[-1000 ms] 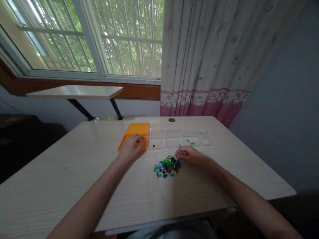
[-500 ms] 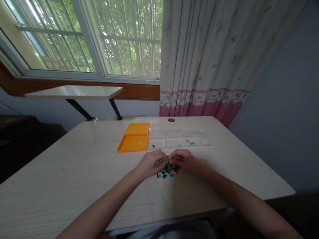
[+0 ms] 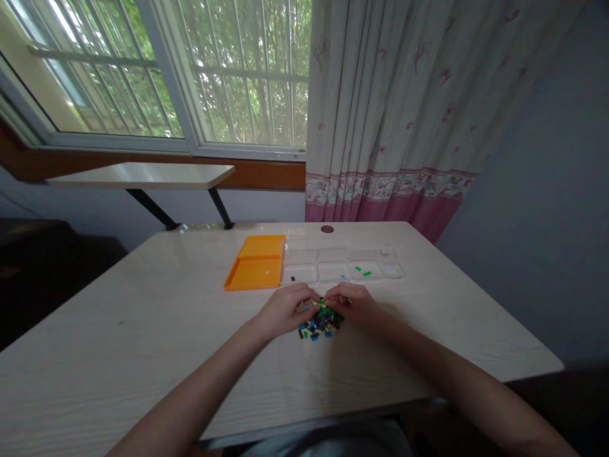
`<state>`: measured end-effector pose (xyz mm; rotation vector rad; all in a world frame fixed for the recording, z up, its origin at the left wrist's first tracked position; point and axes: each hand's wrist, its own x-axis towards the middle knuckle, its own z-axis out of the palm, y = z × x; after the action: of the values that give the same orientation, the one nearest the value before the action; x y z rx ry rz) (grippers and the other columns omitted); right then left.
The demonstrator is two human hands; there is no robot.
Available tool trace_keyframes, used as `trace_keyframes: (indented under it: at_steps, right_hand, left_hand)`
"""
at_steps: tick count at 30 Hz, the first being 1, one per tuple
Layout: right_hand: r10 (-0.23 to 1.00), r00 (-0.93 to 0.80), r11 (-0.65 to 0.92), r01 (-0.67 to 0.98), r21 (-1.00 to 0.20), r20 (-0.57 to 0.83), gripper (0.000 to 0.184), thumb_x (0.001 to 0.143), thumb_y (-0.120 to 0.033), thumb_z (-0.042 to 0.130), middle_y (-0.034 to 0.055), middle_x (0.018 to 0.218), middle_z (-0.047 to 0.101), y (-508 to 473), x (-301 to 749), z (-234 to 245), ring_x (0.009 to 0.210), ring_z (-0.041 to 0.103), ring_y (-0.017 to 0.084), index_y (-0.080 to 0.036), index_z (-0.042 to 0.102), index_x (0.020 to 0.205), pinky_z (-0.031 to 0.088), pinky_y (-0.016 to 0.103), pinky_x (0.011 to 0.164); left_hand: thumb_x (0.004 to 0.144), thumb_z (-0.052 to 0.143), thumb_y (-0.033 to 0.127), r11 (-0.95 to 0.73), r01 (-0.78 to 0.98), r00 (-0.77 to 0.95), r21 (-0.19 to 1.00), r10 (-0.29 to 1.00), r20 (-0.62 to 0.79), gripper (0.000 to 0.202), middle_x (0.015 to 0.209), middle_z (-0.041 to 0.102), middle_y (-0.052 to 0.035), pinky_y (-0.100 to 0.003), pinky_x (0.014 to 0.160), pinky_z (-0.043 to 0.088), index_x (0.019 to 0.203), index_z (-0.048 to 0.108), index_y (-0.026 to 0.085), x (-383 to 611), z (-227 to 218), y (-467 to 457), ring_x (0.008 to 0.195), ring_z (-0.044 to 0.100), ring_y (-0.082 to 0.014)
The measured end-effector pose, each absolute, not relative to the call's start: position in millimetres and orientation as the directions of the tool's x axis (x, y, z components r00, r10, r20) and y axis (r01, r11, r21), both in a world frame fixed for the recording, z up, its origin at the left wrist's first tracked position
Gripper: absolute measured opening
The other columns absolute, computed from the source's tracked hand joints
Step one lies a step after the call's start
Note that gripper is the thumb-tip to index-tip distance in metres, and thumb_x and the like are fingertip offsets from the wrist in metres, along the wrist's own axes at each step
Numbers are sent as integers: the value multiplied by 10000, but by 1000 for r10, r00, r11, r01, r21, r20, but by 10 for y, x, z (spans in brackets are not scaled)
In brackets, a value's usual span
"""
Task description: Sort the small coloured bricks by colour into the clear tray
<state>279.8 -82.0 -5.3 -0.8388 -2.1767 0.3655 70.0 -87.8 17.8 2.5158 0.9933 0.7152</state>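
Nearest on the table (image 3: 143, 355) lies the pile (image 3: 320, 324), a small heap of tiny flat plastic pieces in green, blue, dark brown and a few yellow, loosely scattered at its near edge and mostly rectangular as far as can be made out. It sits near the table's middle, slightly toward 1 o'clock from the viewer.

Both hands meet over the far side of the pile. The left hand (image 3: 284, 310) comes in from 7 o'clock, fingers curled, thumb and forefinger drawn together at a green piece (image 3: 320, 305). The right hand (image 3: 356, 303) comes in from 4 o'clock, likewise curled, its fingertips closing on the same spot. The fingertips of the two hands nearly touch; whether each grips the piece or only one does cannot be told.

Just beyond the hands, at 12 o'clock from the pile, is a clear tray (image 3: 304, 257) divided into compartments. One holds a single dark piece (image 3: 293, 278), another a blue speck, another two green pieces (image 3: 363, 272).

Touching the tray's left end, at 11 o'clock from the pile, lies an orange lid (image 3: 257, 263), open side up.

Farther off, a curtain (image 3: 394, 108) hangs at 1 o'clock and a window (image 3: 190, 70) runs across 11 o'clock.
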Motion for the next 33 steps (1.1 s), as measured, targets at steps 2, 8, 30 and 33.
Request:
trace_keyframes:
  at_steps: [2,8,30,33]
  right_hand:
    - [639,-416,759,480,-441,647,159,808,-299,535,-2,605,574,-817,2831,26,496,450,78,-175,634,792,380,194,507]
    - [575,-113,682,612,-399,810,146,800,-286,545,6,595,589,-764,3039,239,504,482,98,-189,648,767,409,220,512]
    - [856,-232,362,907,-215,462,203,800,-301,502,27,750,659,-252,3797,164,624,561,139,-201,664,870,385,240,597]
    - [889,-201,301,933,-195,412,210,792,-313,499,25,730,663,-228,3826,147,640,571,150,-213,669,863,375,239,583]
  left_hand:
    - [770,515,247,-668,558,663,492,716,220,132,647,532,13,-174,540,341,802,610,161,623,216,-833,579,460,-89]
    - [703,596,336,-586,607,730,536,678,-86,237,532,442,54,-163,457,249,599,524,135,371,254,-721,493,377,-62]
    - [657,560,207,-574,547,768,609,634,-92,70,612,478,39,-163,506,315,680,573,142,354,161,-695,535,408,-68]
    - [678,516,178,-541,533,749,650,660,-65,63,572,420,43,-161,485,292,679,557,132,365,193,-703,519,367,-65]
